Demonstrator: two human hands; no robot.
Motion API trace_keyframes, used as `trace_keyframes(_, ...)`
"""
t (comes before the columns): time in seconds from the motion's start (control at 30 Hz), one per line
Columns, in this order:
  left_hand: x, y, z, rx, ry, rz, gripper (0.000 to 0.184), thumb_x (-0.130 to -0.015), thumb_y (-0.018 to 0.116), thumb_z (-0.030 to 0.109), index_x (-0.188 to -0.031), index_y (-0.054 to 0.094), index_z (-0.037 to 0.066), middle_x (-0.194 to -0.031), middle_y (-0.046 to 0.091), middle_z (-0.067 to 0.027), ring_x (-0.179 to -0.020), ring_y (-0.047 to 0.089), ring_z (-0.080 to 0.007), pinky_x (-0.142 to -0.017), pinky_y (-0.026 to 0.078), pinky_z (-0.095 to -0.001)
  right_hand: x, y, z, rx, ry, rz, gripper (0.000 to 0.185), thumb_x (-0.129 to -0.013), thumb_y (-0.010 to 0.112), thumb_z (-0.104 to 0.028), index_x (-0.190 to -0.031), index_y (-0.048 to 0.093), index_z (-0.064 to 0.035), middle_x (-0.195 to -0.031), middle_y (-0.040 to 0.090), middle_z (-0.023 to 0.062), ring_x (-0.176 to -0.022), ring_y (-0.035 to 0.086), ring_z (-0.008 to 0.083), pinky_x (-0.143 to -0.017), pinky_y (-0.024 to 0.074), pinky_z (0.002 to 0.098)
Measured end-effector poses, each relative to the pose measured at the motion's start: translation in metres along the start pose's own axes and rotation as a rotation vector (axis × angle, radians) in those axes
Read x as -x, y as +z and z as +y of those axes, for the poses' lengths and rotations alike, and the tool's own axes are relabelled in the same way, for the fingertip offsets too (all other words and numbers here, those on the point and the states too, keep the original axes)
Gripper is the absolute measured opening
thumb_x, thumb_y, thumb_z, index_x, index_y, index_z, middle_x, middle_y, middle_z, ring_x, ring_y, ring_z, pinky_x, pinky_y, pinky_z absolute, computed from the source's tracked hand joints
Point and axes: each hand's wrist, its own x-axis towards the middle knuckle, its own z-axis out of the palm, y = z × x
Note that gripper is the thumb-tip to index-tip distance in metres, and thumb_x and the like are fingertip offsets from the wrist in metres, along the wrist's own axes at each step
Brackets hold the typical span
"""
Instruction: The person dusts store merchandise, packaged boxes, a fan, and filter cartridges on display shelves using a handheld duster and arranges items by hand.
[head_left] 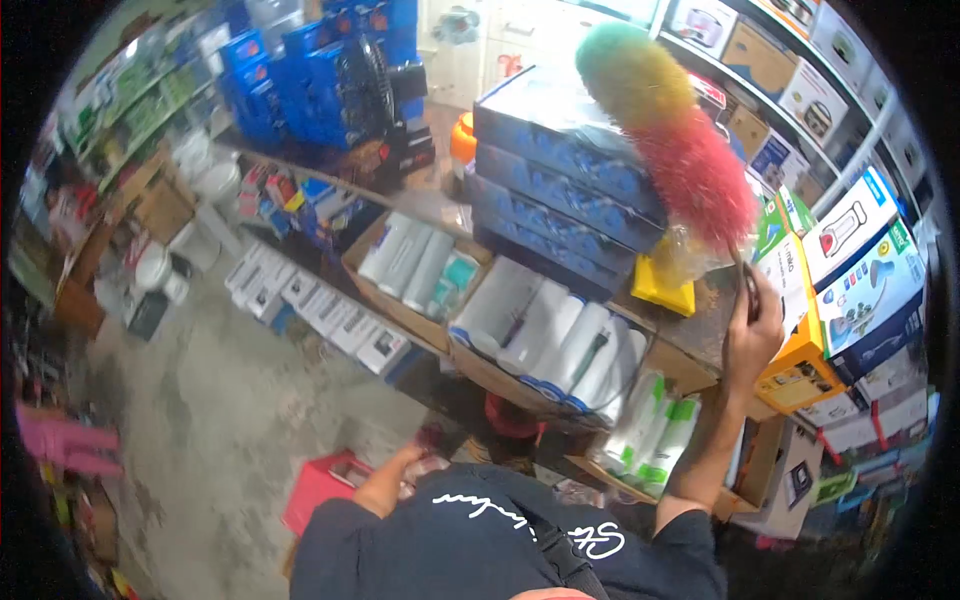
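My right hand (754,325) is wrapped round the handle of a fluffy duster (690,165). Its head runs from green through yellow to red and is raised beside a stack of flat blue boxes (560,190). Below the red end are a yellow box (664,288) and some clear plastic. Upright product boxes (790,285) stand just right of this hand. Low in front of my body, my left hand (418,462) is near a red plastic stool (322,490); its fingers are too blurred to make out.
Open cartons (545,345) of wrapped white rolls line the counter's near side. White boxes (315,310) sit in a row to their left. More blue boxes (310,80) are stacked at the back. Shelves of boxed appliances (800,100) rise at right. Concrete floor (230,430) lies at left.
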Motion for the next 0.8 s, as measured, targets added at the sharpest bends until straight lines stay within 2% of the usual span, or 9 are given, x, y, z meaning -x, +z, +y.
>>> trace_keyframes(0.1, -0.026, -0.06, -0.039, -0.105, 0.056, -0.105, 0.035, -0.076, 0.059, 0.027, -0.105, 0.063, 0.008, -0.106, 0.06, -0.0174, -0.097, 0.058, -0.0318, -0.081, 0.047, -0.0396, -0.021, 0.035, -0.044, 0.137, 0.01, 0.011, 0.019, -0.083, 0.057, -0.004, -0.102, 0.062, -0.0042, -0.091, 0.064, 0.0108, -0.082, 0.062, 0.0245, -0.072, 0.0466, 0.0304)
trace_keyframes(0.2, -0.019, -0.124, -0.048, 0.314, -0.333, 0.009, 0.029, -0.076, 0.054, 0.025, -0.096, 0.066, 0.008, -0.098, 0.063, -0.0156, -0.092, 0.061, -0.0299, -0.079, 0.048, -0.0384, -0.008, 0.07, -0.078, -0.01, 0.056, 0.072, 0.017, -0.087, 0.054, -0.008, -0.102, 0.062, -0.0025, -0.088, 0.064, 0.0083, -0.078, 0.06, 0.0165, -0.068, 0.0463, 0.0271)
trace_keyframes(0.27, -0.059, -0.146, -0.096, -0.143, -0.089, 0.036, 0.028, -0.075, 0.052, 0.023, -0.096, 0.065, 0.008, -0.099, 0.063, -0.0144, -0.091, 0.061, -0.0293, -0.079, 0.048, -0.0384, 0.026, 0.095, -0.083, -0.201, 0.018, 0.076, 0.018, -0.092, 0.049, -0.01, -0.102, 0.06, -0.0003, -0.086, 0.061, 0.0039, -0.074, 0.055, 0.0112, -0.065, 0.0444, 0.025)
trace_keyframes(0.33, -0.09, -0.153, -0.134, 0.207, -0.144, 0.12, 0.013, -0.076, 0.06, 0.015, -0.08, 0.063, 0.003, -0.066, 0.056, -0.0093, -0.05, 0.051, -0.0234, -0.046, 0.043, -0.0384, 0.069, 0.101, -0.091, -0.161, 0.072, -0.072, 0.014, -0.091, 0.05, -0.009, -0.092, 0.059, 0.0015, -0.08, 0.056, 0.0036, -0.074, 0.05, 0.0096, -0.065, 0.0414, 0.0236)
trace_keyframes(0.4, -0.101, -0.172, -0.152, -0.471, 0.397, 0.15, 0.011, -0.076, 0.06, 0.013, -0.075, 0.061, 0.003, -0.064, 0.054, -0.0083, -0.05, 0.049, -0.0216, -0.042, 0.037, -0.037, 0.119, 0.12, -0.072, -0.221, 0.142, -0.06, 0.014, -0.089, 0.051, -0.01, -0.089, 0.06, -0.0001, -0.074, 0.056, 0.0089, -0.067, 0.052, 0.0163, -0.061, 0.0415, 0.0301)
trace_keyframes(0.53, -0.104, -0.161, -0.11, 0.292, -0.173, 0.215, 0.013, -0.078, 0.06, 0.014, -0.078, 0.062, 0.001, -0.066, 0.056, -0.0085, -0.053, 0.051, -0.0211, -0.045, 0.04, -0.0355, 0.251, 0.144, -0.054, -0.057, 0.508, -0.322, 0.021, -0.088, 0.05, -0.017, -0.09, 0.062, 0.0001, -0.078, 0.062, 0.0195, -0.07, 0.061, 0.0287, -0.065, 0.0455, 0.0378)
trace_keyframes(0.6, -0.061, -0.167, -0.065, 0.409, -0.334, -0.012, 0.038, -0.08, 0.051, 0.036, -0.1, 0.063, 0.006, -0.099, 0.063, -0.0175, -0.092, 0.061, -0.0316, -0.079, 0.047, -0.0407, 0.284, 0.136, -0.077, -0.121, 0.413, -0.506, 0.019, -0.085, 0.054, -0.014, -0.085, 0.063, 0.0015, -0.079, 0.063, 0.0189, -0.07, 0.062, 0.0272, -0.066, 0.0467, 0.0343)
trace_keyframes(0.7, -0.083, -0.137, -0.079, 0.194, -0.029, -0.011, 0.024, -0.076, 0.061, 0.019, -0.087, 0.064, -0.001, -0.077, 0.062, -0.0109, -0.062, 0.056, -0.0206, -0.055, 0.046, -0.0342, 0.304, 0.143, -0.118, -0.297, 0.602, -0.576, 0.018, -0.083, 0.061, -0.015, -0.08, 0.063, 0.0023, -0.059, 0.055, 0.0072, -0.057, 0.049, 0.0084, -0.054, 0.0417, 0.0269)
trace_keyframes(0.8, -0.056, -0.162, -0.045, -0.19, 0.17, -0.142, 0.03, -0.075, 0.062, 0.022, -0.095, 0.064, -0.001, -0.083, 0.064, -0.0109, -0.068, 0.059, -0.0202, -0.062, 0.047, -0.0323, 0.298, 0.17, -0.143, -0.544, 0.592, -0.552, 0.016, -0.086, 0.058, -0.015, -0.085, 0.061, 0.0011, -0.064, 0.055, 0.0084, -0.059, 0.051, 0.0109, -0.057, 0.0425, 0.0268)
